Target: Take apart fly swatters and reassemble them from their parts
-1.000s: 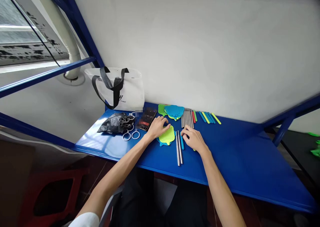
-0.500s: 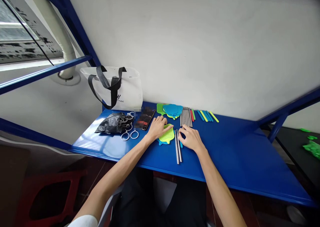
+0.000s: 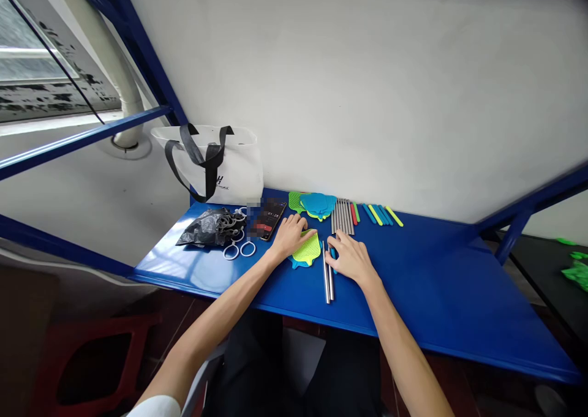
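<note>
My left hand [image 3: 290,236] lies open beside a yellow-green mesh fly-swatter head [image 3: 307,249], its thumb stretched over the top edge. A blue mesh head [image 3: 294,264] shows partly from beneath the yellow one. To the right, my right hand [image 3: 350,256] has thumb and fingers closed at the upper part of a metal tube [image 3: 331,287]. Another metal tube [image 3: 326,276] lies parallel on its left. A blue stick [image 3: 334,264] is partly hidden by the right hand's fingers.
Behind the hands lie stacked mesh heads [image 3: 316,204], a row of grey tubes [image 3: 341,216] and several coloured sticks [image 3: 381,215]. Leftward are a phone [image 3: 272,216], white rings [image 3: 231,251], a black plastic bag [image 3: 202,228] and a white tote bag [image 3: 241,166] on the blue table [image 3: 432,282].
My right hand has shifted slightly left, its thumb and fingers now closing over the upper part of the right-hand tube. The left hand keeps its place. The view has tilted a little.
</note>
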Available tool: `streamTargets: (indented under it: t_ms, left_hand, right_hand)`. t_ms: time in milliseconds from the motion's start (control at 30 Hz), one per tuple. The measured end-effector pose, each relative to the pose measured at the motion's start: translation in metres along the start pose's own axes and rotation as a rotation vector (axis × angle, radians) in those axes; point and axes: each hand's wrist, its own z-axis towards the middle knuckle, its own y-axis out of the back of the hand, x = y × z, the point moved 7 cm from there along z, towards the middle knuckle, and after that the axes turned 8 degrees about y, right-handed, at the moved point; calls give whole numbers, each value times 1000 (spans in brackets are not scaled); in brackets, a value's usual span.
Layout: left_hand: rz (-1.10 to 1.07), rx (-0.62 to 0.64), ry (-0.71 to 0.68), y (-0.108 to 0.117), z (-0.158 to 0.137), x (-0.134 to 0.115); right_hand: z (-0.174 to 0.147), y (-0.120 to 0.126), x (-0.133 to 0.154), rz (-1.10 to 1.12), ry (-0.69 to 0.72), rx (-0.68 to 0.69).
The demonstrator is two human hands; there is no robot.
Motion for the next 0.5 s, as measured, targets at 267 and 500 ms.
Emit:
streamTargets:
  t_ms: [267,500]
  left_hand:
    - [-96,-27,31,10,1,-3]
    - [-172,-38,49,14,1,-4]
  right_hand:
    - [0,-1,0,2,-52,61]
    - [2,-15,-12,143,-115,48]
